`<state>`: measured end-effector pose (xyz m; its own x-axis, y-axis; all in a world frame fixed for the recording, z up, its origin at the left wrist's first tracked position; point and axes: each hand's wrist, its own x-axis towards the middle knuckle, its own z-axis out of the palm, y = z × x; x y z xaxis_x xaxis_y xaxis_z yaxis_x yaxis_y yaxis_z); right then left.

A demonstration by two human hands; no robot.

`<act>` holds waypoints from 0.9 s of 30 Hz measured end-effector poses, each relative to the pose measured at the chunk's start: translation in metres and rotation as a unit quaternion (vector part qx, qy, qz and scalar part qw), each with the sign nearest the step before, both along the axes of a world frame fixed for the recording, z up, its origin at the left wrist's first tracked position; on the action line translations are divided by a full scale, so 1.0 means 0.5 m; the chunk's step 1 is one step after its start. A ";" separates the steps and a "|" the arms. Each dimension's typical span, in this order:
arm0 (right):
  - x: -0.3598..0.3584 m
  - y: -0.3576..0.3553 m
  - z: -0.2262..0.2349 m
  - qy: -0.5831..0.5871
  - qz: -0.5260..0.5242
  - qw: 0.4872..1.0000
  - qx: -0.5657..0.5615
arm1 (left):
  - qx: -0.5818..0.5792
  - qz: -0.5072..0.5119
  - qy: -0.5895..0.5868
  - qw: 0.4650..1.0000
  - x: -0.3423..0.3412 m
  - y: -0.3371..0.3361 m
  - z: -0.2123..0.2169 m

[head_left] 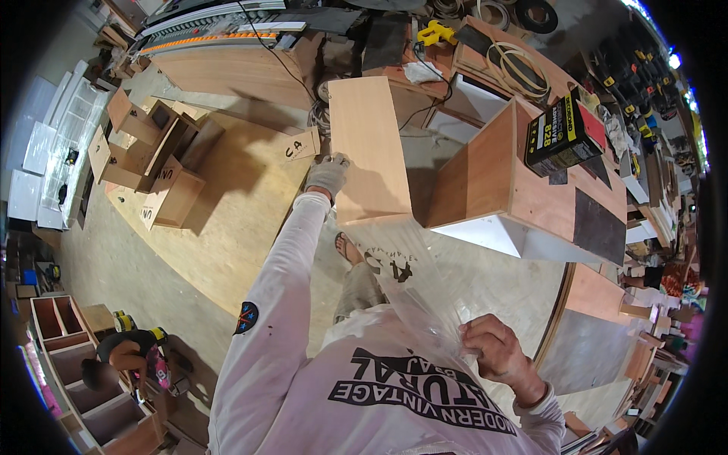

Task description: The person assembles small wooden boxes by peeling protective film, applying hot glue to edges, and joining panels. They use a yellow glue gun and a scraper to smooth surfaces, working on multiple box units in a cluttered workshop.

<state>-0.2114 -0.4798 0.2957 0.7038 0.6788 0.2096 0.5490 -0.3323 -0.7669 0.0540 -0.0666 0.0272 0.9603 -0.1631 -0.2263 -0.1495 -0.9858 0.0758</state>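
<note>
A pale wooden board or box (368, 144) stands in front of me, its long flat face turned up. My left hand (330, 174), in a light glove, has its fingers curled round the left edge of this wood. From its near end a sheet of clear plastic film (417, 277) stretches down toward my right side. My bare right hand (497, 349) pinches the film's near end close to my shirt. The film looks taut between the wood and that hand. My legs and a sandalled foot show partly behind it.
Several wooden drawers (155, 159) sit on a plywood sheet (227, 250) at left. A wooden cabinet (485, 171) at right carries a black and yellow adhesive tin (565, 136). Cables and a yellow tool (436, 32) lie behind. At lower left a person (136, 353) bends by a compartmented cabinet (98, 387).
</note>
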 end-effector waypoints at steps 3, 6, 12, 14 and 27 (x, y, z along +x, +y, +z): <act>-0.021 -0.015 0.035 0.065 -0.025 0.997 -0.023 | 0.003 -0.002 -0.027 1.000 0.002 0.001 -0.023; -0.057 -0.055 0.108 0.086 -0.089 0.979 0.162 | 0.026 0.008 -0.041 0.999 0.009 0.005 -0.051; -0.080 -0.114 0.177 -0.156 -0.328 0.925 0.112 | -0.139 -0.067 -0.070 0.986 0.054 0.021 -0.071; -0.059 -0.112 0.168 -0.169 -0.303 0.933 0.098 | -0.475 0.135 -0.100 0.864 0.040 0.029 -0.067; 0.095 0.151 -0.114 0.324 -0.148 0.864 0.355 | -0.868 0.109 0.371 0.312 -0.402 -0.207 0.274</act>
<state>-0.1639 -0.4043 0.2386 0.9507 0.3102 -0.0042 -0.1007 0.2959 -0.9499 -0.1472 -0.1700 0.1642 0.7790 -0.6082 -0.1526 0.6012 0.6551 0.4576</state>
